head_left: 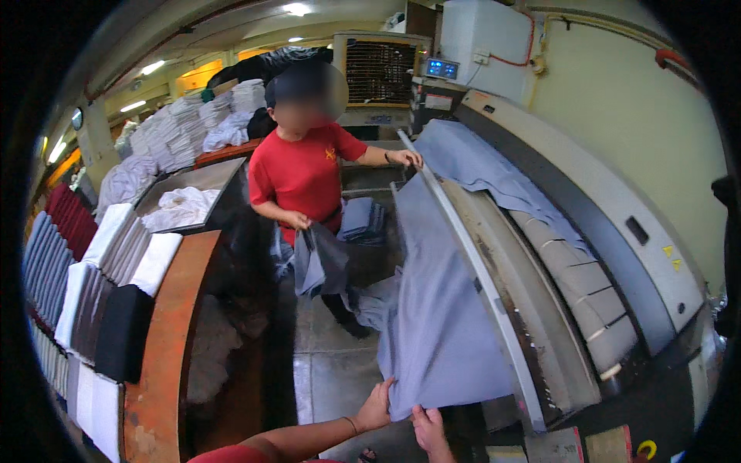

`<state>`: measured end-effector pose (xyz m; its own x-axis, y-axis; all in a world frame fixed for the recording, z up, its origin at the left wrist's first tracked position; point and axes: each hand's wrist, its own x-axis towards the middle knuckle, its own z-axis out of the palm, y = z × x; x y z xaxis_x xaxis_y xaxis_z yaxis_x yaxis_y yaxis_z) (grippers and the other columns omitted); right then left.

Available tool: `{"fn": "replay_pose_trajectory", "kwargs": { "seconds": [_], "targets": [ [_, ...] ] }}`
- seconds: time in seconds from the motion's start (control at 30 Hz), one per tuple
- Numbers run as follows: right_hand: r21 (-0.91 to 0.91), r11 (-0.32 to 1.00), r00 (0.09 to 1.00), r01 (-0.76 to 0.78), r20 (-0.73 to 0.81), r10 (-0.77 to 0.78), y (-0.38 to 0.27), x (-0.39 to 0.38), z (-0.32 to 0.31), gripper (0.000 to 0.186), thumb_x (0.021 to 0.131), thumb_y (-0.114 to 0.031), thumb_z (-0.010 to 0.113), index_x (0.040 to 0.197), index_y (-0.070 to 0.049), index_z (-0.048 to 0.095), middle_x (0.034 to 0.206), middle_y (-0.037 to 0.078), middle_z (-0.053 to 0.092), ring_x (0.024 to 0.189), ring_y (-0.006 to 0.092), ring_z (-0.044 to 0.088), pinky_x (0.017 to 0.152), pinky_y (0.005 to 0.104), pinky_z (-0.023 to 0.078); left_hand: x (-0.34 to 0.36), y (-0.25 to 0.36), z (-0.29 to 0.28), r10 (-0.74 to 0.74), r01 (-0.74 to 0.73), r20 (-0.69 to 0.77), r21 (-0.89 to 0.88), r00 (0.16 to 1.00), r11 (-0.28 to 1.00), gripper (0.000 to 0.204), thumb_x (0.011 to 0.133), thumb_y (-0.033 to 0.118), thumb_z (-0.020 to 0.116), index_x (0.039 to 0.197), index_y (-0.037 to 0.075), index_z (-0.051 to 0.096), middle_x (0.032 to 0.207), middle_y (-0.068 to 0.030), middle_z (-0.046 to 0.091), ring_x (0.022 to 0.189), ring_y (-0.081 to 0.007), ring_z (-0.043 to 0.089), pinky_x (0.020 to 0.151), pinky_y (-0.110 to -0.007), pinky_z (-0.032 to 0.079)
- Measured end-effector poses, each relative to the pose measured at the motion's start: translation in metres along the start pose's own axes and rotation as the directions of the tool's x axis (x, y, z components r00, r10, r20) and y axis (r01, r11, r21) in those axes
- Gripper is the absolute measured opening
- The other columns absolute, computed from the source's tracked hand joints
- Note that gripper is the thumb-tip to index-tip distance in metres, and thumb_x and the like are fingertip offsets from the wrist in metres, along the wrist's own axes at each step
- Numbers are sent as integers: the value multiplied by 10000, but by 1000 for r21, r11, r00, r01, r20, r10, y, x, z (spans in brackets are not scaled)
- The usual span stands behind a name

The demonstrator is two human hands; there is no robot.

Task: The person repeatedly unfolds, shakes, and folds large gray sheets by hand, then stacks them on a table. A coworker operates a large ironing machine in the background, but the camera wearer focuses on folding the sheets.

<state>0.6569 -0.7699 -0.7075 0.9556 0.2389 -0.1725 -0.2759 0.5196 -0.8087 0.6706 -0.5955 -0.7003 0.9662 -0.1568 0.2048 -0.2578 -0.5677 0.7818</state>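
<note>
We count two hands of our own at the lower edge: our left hand (pixel 376 407) is closed on the bottom hem of one large grey sheet (pixel 432 324), fingers curled over the cloth, and our right hand (pixel 427 427) pinches the same hem just beside it, thumb and fingers shut on the fabric. That sheet hangs off the front rail of the big flatwork ironing machine (pixel 587 231) and runs up along it toward the far end; a second grey sheet (pixel 478 166) lies across the top of the machine's padded rollers. Across from us stands one co-worker in a red shirt (pixel 301 174), with one hand (pixel 405 157) resting on the far end of the rail and the other hand (pixel 297 221) gripping a darker grey cloth (pixel 320 262) that droops to the floor. One small stack of folded grey pieces (pixel 363 220) sits behind that person. On our left an orange table (pixel 166 339) carries rows of folded linen (pixel 100 285), white, grey, black and dark red; we cannot count them, as the fisheye rim cuts them off. More white piles (pixel 185 127) rise at the back, too far to number. Our forearms are cropped by the lower edge.
</note>
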Motion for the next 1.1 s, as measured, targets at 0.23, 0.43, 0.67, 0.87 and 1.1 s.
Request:
{"fn": "replay_pose_trajectory", "kwargs": {
  "seconds": [0.23,0.43,0.67,0.87,1.1],
  "targets": [
    [-290,948,989,128,-39,-145,-23,-75,-35,465,917,-99,597,1342,-24,424,1273,47,513,1155,187,504,966,333,413,15,56,-42,-93,191,367,-241,925,952,591,834,92,577,1384,155,368,1100,-232,620,1052,-386,607,880,-419,481],
    [-765,608,967,213,78,-242,12,-101,21,551,881,-236,675,1331,-24,438,1251,92,534,1140,222,521,958,361,428,3,142,-101,367,1,431,-649,825,761,437,851,-33,460,1277,47,520,1251,-77,578,1208,-181,507,1031,-300,372],
    [-620,781,997,-77,-38,68,47,-82,80,579,891,-302,658,1336,-2,440,1308,134,503,1199,245,488,993,376,405,-33,171,-166,618,-48,396,-816,679,576,405,894,41,560,1292,4,490,1240,-65,546,1206,-166,466,1045,-311,343],
    [-723,672,987,-158,-141,80,5,-84,173,594,905,-301,636,1356,16,416,1373,145,454,1235,247,458,1017,375,387,-75,21,-167,495,676,869,-379,25,631,814,907,657,396,1431,38,316,1338,-112,497,1263,-209,439,1073,-380,312],
    [-734,644,941,217,-19,-339,-29,-113,246,431,945,-300,587,1241,11,554,1237,101,578,1133,241,525,1028,353,363,-80,-17,-171,0,326,455,-639,891,-697,926,820,723,469,1448,62,307,1446,-172,390,1334,-329,365,1133,-481,233]
  ]
}}
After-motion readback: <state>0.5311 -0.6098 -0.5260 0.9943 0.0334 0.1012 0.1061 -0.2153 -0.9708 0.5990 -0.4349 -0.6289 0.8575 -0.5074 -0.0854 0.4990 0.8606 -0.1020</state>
